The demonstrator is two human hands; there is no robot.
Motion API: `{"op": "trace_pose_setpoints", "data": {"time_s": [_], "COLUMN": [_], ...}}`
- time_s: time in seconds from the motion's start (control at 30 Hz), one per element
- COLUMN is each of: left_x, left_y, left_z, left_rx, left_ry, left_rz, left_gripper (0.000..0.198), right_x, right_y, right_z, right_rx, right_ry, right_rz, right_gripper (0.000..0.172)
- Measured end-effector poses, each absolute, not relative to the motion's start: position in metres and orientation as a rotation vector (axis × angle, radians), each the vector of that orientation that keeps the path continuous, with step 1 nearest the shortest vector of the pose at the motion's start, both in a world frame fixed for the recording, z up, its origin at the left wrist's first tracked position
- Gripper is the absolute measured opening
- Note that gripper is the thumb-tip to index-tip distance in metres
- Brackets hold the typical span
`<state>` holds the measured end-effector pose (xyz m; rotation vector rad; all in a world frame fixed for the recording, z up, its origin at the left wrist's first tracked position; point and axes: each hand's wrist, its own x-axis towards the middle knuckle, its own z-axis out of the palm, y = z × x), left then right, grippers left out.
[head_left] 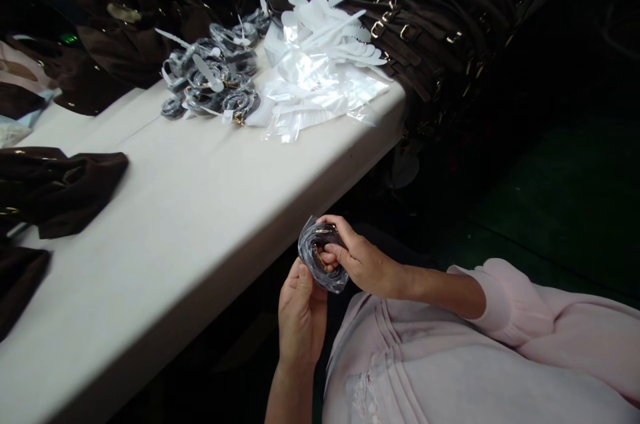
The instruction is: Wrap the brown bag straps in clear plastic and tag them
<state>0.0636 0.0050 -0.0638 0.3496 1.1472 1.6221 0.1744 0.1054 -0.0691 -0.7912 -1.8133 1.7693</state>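
Observation:
A coiled strap in clear plastic wrap (314, 244) is held between my two hands, just off the table's front edge. My right hand (363, 257) grips the roll from the right, its fingers reaching into the middle of the coil. From below, my left hand (303, 307) pinches the lower left side of the roll, the thumb lying along it. Brass-coloured hardware glints inside the coil. Several similar wrapped coils (210, 81) lie heaped on the table, some with white tags.
Clear plastic sleeves (320, 87) and white strips (330, 24) are piled beside the coils. Dark brown buckled straps (425, 24) hang over the table's right edge. Brown bags (60, 181) lie at the left and back of the white table (200, 211).

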Motion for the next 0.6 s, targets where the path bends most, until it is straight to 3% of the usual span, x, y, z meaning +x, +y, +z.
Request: {"op": "trace_pose_setpoints", "data": {"time_s": [0.17,0.37,0.6], "left_x": [0.065,0.063,0.064], "left_y": [0.007,0.011,0.024], "left_z": [-0.067,-0.072,-0.073], "left_rx": [0.410,0.841,1.258], "left_ry": [1.337,1.801,2.214], "left_rz": [1.659,1.484,1.213], "left_gripper": [0.034,0.067,0.059], "right_x": [0.173,0.170,0.173], "right_y": [0.107,0.104,0.103], "right_z": [-0.082,-0.088,-0.089], "right_rx": [-0.764,-0.740,-0.738], "right_ry": [-1.916,-1.979,-1.951], "right_rz": [1.633,1.558,1.614], "right_gripper": [0.044,0.047,0.044]}}
